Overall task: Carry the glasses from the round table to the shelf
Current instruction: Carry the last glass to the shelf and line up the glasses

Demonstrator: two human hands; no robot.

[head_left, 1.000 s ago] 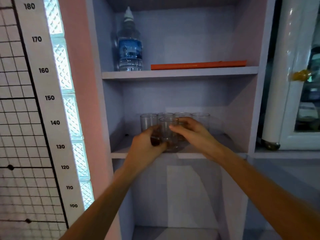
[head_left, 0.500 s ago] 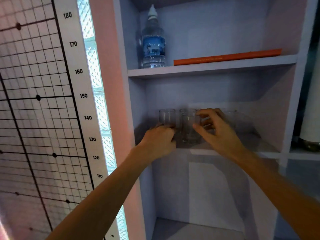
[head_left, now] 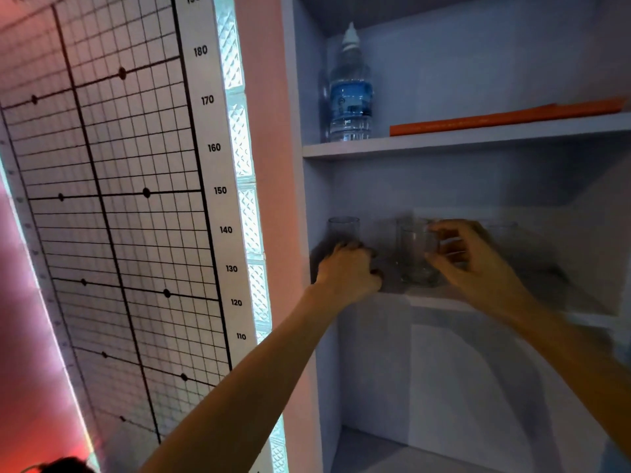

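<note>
Grey shelf [head_left: 444, 300] holds glasses [head_left: 418, 257], seemingly blurred; height chart [head_left: 218, 189] beside.

One head-worn view, tilted, faces the shelf [head_left: 461, 145] closely from slightly below its upper board.

A clear water bottle [head_left: 350, 87] with a blue label and a white cap stands upright at the left end of the upper board, close to the side wall. A flat orange book [head_left: 505, 116] lies on the same board to the bottle's right, apart from it. Left of the unit, a column of glass blocks [head_left: 244, 186] glows white. Beside it hangs a height chart [head_left: 112, 206] with a black grid and numerals 110 through 190.
</note>
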